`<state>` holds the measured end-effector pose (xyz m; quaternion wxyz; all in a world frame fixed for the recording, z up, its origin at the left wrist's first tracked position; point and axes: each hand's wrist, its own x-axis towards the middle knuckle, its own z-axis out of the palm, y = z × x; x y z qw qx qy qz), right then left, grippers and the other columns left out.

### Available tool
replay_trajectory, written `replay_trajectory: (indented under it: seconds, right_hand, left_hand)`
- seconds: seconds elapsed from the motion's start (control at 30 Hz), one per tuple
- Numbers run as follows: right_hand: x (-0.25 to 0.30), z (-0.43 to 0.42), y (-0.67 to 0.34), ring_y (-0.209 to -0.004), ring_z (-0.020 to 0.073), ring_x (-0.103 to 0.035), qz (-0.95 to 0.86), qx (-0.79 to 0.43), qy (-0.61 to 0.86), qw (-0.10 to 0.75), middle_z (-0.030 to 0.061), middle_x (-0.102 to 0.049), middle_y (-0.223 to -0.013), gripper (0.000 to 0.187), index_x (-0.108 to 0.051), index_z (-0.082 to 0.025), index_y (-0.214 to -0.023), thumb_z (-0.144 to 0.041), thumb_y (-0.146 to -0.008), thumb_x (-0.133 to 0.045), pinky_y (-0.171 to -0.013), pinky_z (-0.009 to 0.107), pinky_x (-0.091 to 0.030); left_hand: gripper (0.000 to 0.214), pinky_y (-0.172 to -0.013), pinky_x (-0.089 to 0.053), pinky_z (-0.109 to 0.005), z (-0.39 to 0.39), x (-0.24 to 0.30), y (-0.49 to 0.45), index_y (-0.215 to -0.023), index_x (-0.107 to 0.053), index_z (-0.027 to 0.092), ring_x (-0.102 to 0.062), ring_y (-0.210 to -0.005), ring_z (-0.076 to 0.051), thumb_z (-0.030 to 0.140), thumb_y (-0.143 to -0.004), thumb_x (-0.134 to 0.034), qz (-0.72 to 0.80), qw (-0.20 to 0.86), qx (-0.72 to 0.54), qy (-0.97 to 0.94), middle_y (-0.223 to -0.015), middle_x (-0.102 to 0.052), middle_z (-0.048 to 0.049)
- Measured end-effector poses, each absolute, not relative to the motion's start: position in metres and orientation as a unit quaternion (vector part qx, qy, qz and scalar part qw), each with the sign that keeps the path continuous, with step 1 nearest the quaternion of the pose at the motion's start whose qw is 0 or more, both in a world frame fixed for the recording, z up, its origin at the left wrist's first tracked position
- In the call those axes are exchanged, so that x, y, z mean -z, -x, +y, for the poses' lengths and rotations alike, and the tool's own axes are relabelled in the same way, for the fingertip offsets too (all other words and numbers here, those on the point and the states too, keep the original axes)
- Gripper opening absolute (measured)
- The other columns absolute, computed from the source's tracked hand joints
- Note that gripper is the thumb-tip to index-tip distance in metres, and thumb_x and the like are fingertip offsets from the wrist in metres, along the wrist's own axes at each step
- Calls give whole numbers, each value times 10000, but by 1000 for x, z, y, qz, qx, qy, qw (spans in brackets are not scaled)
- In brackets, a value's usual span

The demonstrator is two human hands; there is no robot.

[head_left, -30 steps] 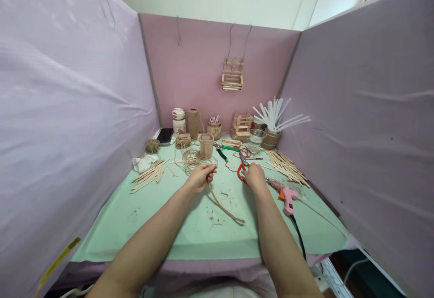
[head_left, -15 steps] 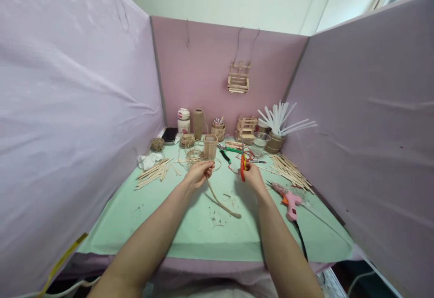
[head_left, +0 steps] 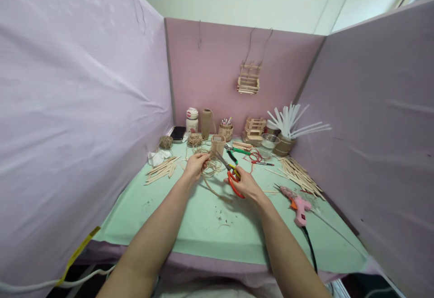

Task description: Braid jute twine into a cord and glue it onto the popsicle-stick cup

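Note:
My left hand (head_left: 198,166) is closed in a pinch on a braided jute cord (head_left: 217,192), whose loose end hangs down to the right above the table. My right hand (head_left: 246,182) grips scissors (head_left: 233,180) with red and yellow handles. Their blades point up and left, toward my left hand, near the cord. Just behind the blade tips stands a small stick-built cup (head_left: 218,144). Loose jute twine (head_left: 212,167) lies in loops between my left hand and that cup.
Wooden sticks lie in a left pile (head_left: 162,170) and a right pile (head_left: 300,176). A pink glue gun (head_left: 298,205) with a black cable rests at right. Behind are green-handled pliers (head_left: 241,151), a clear bowl (head_left: 269,144) and a pot of white glue sticks (head_left: 285,144).
The scissors have swung from upright to slanting left, and my right hand has moved left toward the cord. My left hand still pinches the cord. The view has shifted slightly left.

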<state>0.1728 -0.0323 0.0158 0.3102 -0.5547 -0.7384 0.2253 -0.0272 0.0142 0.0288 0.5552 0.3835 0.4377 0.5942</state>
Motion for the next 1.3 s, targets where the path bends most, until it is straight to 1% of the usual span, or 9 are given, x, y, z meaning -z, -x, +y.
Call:
replay_trajectory:
  seconds: [0.13, 0.27, 0.43, 0.67, 0.9, 1.07, 1.17, 1.23, 1.3]
  right_hand:
    - [-16, -35, -170, -587, 115, -446, -745, -234, 555, 287, -30, -527, -678, 308, -493, -199, -776, -489, -698, -561, -540, 225, -315]
    - [-18, -36, -169, -584, 110, -437, -748, -244, 549, 280, -36, -518, -664, 275, -483, -197, -745, -458, -705, -557, -537, 222, -311]
    - [-19, -36, -168, -575, 107, -425, -749, -262, 537, 286, -41, -506, -641, 290, -462, -194, -702, -466, -707, -561, -523, 218, -304]
    - [-15, -36, -166, -556, 104, -411, -738, -264, 541, 306, -43, -497, -611, 312, -461, -195, -680, -489, -713, -559, -502, 215, -282]
    - [-9, -33, -167, -555, 103, -414, -751, -249, 535, 298, -41, -500, -615, 344, -475, -192, -683, -526, -727, -542, -493, 213, -274]
    - [-7, -31, -168, -545, 107, -422, -752, -250, 536, 291, -33, -502, -591, 399, -480, -187, -655, -576, -729, -529, -492, 214, -270]
    - [-10, -29, -169, -554, 120, -442, -737, -253, 539, 320, -21, -523, -595, 403, -494, -189, -659, -584, -736, -512, -505, 219, -288]
    - [-13, -26, -173, -566, 133, -459, -698, -229, 576, 359, -8, -546, -612, 398, -518, -193, -687, -586, -742, -497, -521, 227, -304]
    - [-14, -20, -182, -591, 151, -489, -642, -188, 636, 385, 15, -576, -648, 396, -548, -193, -737, -583, -749, -483, -538, 239, -320]
  left_hand:
    - [166, -424, -218, -195, 13, -29, 26, -667, -637, 118, -352, -435, -33, 256, -586, -681, 461, 515, -576, -437, -561, -543, 16]
    - [138, -429, -186, -209, 9, -34, 24, -666, -638, 123, -327, -428, -35, 237, -587, -645, 472, 509, -540, -477, -577, -561, 11]
    - [136, -435, -165, -222, 3, -39, 23, -675, -654, 129, -286, -420, -42, 233, -596, -615, 487, 497, -505, -511, -537, -531, 21]
    - [139, -464, -200, -224, 2, -38, 23, -664, -694, 140, -324, -466, -69, 212, -582, -608, 495, 471, -498, -534, -531, -537, 13]
    - [165, -481, -231, -223, 0, -40, 24, -687, -708, 137, -361, -486, -76, 204, -594, -589, 495, 465, -485, -551, -561, -572, 6]
    - [124, -491, -258, -215, 1, -40, 24, -667, -688, 130, -387, -495, -71, 200, -604, -608, 491, 471, -486, -549, -567, -566, 5]
    - [125, -473, -259, -208, 2, -39, 24, -675, -673, 127, -381, -481, -62, 231, -607, -658, 494, 487, -494, -524, -582, -574, -2]
    - [148, -451, -247, -199, 1, -40, 24, -681, -660, 123, -363, -460, -49, 248, -608, -692, 480, 517, -503, -500, -584, -568, -3]
    - [156, -433, -240, -183, 1, -42, 25, -685, -639, 116, -361, -452, -35, 236, -617, -713, 444, 570, -512, -464, -596, -557, -4]
